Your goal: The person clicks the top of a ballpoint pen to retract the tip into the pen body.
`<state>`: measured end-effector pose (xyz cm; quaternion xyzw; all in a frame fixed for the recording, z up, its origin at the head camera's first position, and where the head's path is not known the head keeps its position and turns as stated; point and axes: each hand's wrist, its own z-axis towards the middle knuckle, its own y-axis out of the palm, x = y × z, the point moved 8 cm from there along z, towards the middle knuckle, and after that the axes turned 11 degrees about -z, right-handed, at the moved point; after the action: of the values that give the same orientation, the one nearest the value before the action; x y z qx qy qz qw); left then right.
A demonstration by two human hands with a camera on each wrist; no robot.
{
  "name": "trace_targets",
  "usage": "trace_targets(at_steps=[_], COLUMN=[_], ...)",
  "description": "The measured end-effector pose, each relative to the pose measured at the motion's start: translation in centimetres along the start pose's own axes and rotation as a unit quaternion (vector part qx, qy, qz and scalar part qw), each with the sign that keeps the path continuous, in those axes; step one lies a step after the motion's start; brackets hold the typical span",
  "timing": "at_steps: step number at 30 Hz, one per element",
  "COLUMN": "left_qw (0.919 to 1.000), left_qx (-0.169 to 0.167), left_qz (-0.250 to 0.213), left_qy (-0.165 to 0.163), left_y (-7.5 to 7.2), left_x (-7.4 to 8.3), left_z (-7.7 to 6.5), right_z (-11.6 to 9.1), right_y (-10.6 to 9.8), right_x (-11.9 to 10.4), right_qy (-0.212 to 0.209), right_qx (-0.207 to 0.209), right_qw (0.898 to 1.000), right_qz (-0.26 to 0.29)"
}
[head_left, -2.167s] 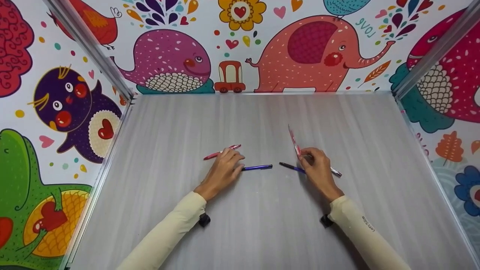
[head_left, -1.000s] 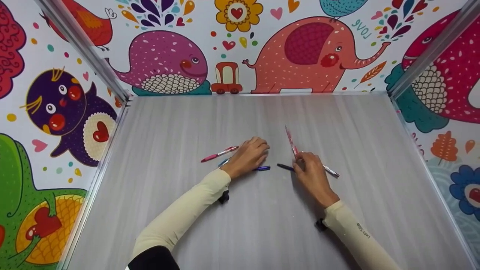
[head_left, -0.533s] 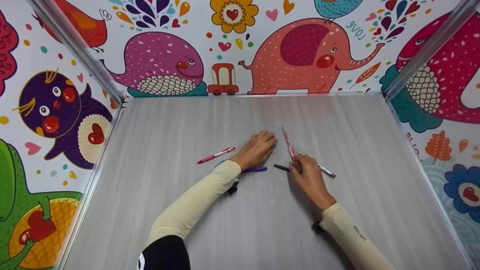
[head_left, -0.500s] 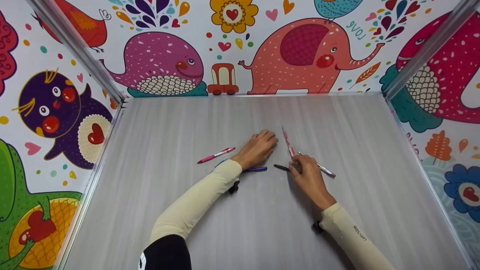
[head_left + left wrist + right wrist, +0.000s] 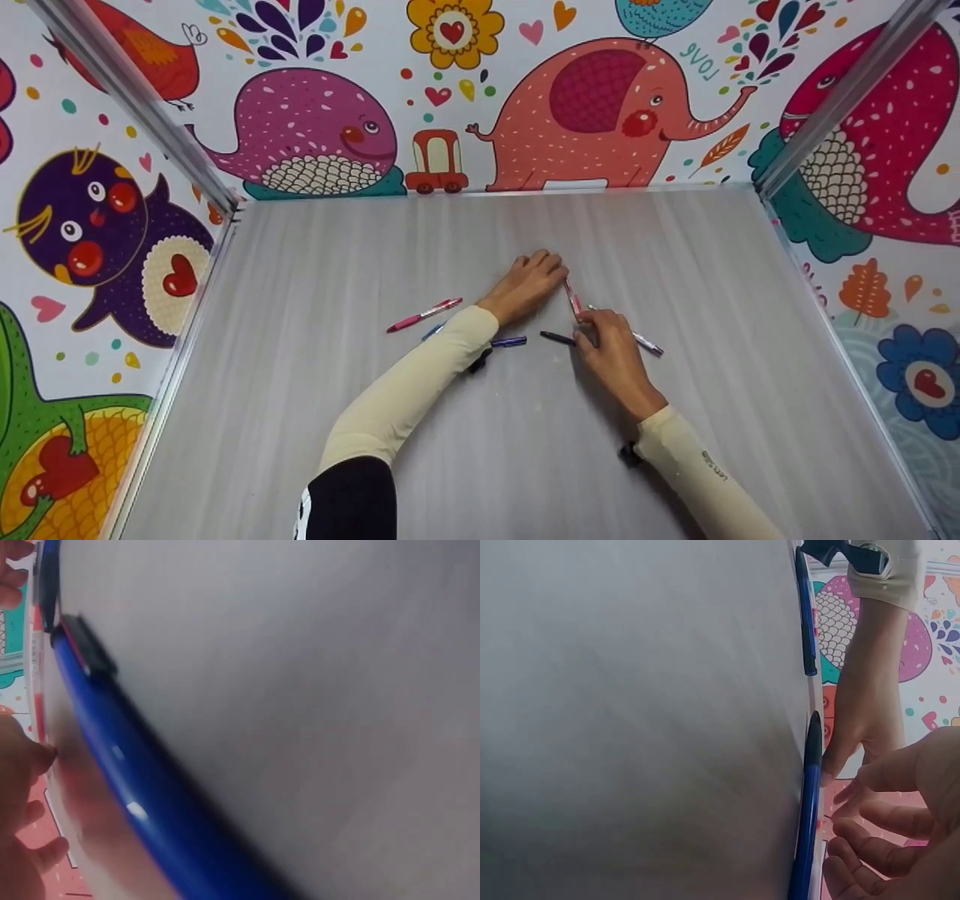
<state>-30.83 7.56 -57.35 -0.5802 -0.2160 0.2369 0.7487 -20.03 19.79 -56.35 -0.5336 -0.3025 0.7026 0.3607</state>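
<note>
In the head view, a slim red pen [image 5: 573,299] lies slanted between the two hands. My left hand [image 5: 526,285] reaches across to its far end, fingertips right at the tip; the left wrist view shows the thumb [image 5: 41,757] at that end. My right hand [image 5: 611,349] rests by the near end, its fingers [image 5: 889,814] loosely bent and apart from the thumb. A blue pen with a black end [image 5: 556,338] lies partly under the right hand. Beyond that hand is a silver-white pen [image 5: 649,344].
A pink-red pen [image 5: 424,315] lies left of the left forearm. The forearm partly covers blue pen parts, one with a dark blue end [image 5: 510,341]. The grey tabletop [image 5: 315,262] is bordered by metal edging and walls with cartoon animals [image 5: 585,120].
My left hand has moved from beside the blue and pink-red pens up and right to the slim red pen's far end. The right hand stays near the pen's near end.
</note>
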Motion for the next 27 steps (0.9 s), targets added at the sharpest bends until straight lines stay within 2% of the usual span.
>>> trace_targets(at_steps=[6,14,20,24,27], left_qw=[0.9993,0.9982,0.9946,0.9922,0.9926], left_qx=[-0.014,-0.027,-0.045,-0.031,-0.012], left_qz=[0.032,0.029,0.078,0.105,0.103], left_qy=[0.017,0.046,0.051,0.059,0.063], left_y=[0.5,1.1,1.3,1.2,1.0], left_x=[-0.5,-0.6,-0.5,-0.4,-0.2], left_z=[0.2,1.3,1.5,1.3,1.1], right_z=[0.5,0.6,0.5,0.5,0.4], right_y=[-0.4,-0.4,-0.3,-0.2,-0.3], right_x=[0.4,1.0,1.4,1.5,1.5], right_qy=[0.013,0.016,0.024,0.021,0.021], right_qx=[0.010,0.013,0.011,0.014,0.016], right_qw=[1.000,1.000,1.000,1.000,1.000], right_qz=[-0.005,-0.010,0.001,0.005,0.004])
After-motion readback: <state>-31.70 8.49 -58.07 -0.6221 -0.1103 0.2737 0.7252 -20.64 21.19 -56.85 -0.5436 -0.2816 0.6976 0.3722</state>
